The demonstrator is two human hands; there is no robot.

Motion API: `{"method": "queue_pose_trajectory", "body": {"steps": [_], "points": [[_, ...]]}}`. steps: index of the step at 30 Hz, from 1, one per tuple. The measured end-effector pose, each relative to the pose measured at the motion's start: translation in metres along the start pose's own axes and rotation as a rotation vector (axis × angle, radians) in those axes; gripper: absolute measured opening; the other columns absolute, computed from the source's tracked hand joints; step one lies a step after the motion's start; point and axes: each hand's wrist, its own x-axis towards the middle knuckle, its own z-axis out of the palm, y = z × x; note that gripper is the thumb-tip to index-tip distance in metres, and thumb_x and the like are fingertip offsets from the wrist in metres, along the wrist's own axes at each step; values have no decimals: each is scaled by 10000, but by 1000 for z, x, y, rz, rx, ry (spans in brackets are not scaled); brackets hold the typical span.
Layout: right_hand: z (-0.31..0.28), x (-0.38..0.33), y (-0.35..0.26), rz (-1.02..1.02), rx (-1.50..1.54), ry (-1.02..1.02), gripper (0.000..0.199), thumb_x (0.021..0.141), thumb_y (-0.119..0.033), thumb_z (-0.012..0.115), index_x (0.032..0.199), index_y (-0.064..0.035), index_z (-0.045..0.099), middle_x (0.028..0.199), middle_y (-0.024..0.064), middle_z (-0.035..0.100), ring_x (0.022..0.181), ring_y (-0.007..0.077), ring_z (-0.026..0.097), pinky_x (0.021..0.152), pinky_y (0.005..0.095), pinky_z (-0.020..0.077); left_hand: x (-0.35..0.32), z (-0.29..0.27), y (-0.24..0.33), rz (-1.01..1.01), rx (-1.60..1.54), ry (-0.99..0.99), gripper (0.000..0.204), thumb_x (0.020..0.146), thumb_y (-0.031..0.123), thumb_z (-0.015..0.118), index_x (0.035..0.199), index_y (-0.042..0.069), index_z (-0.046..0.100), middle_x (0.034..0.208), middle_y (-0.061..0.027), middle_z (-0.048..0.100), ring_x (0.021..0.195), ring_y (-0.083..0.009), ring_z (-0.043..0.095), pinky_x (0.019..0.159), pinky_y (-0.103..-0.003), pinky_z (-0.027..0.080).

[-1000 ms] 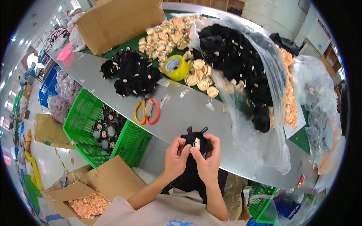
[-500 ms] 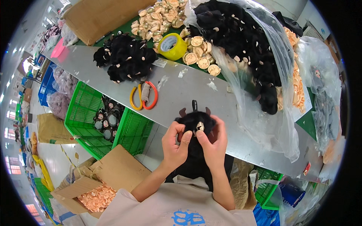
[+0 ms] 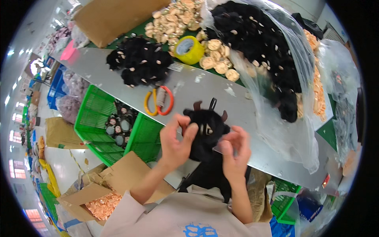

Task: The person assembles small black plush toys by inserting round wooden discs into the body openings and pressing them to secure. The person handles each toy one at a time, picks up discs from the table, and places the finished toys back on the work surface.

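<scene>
A black plush toy [image 3: 206,125] with brown horns, a black loop on top and a pale opening in its front is held over the table's near edge. My left hand [image 3: 177,138] is closed on its left side, thumb in front. Just off the toy's right side, my right hand [image 3: 236,152] has its thumb and fingers apart and holds nothing that I can see. Yellow-and-red-handled scissors [image 3: 160,101] lie to the left of the toy on the metal table [image 3: 189,89].
Black plush pieces [image 3: 140,61] lie at the back left, with more in a clear plastic bag [image 3: 272,130]. Yellow tape [image 3: 189,50] stands by beige molded faces [image 3: 215,59]. A green crate [image 3: 94,134] holds finished-looking toys; a carton [image 3: 128,172] with peach pieces sits below.
My right hand has come away from the toy's front, its fingers spreading. The toy has tilted and turned in my left hand. The whole view has shifted slightly.
</scene>
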Motion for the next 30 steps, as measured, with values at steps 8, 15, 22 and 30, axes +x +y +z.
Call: {"method": "queue_pose_trajectory", "body": {"steps": [8, 15, 22, 30], "points": [[-73, -9, 23, 58, -223, 165, 170, 965, -112, 576, 1079, 8, 619, 889, 32, 612, 788, 107, 590, 725, 250, 485, 193, -121, -34, 499, 864, 267, 322, 889, 254, 694, 1133, 58, 621, 1172, -135, 601, 1071, -303, 571, 913, -447, 442], [-118, -11, 20, 14, -440, 343, 141, 969, -108, 550, 1020, 7, 613, 875, 32, 582, 771, 105, 532, 680, 241, 433, 170, -84, -124, 363, 1148, 6, 552, 877, 412, 662, 1340, 118, 591, 1568, -164, 332, 1442, -358, 296, 1135, -624, 226], [-130, -10, 35, -303, -921, 246, 123, 914, -66, 574, 989, 12, 632, 847, 105, 606, 695, 247, 539, 652, 355, 414, 191, -44, -66, 595, 959, 19, 394, 819, 229, 691, 1167, 59, 619, 1262, -134, 582, 1245, -337, 504, 1082, -473, 332], [-125, -1, 30, -322, -957, 167, 93, 859, -31, 584, 932, -5, 635, 739, 109, 544, 652, 295, 512, 641, 408, 366, 321, -8, -140, 259, 1040, -201, 444, 845, 275, 686, 1231, 65, 622, 1142, -186, 650, 1117, -375, 596, 938, -461, 492]]}}
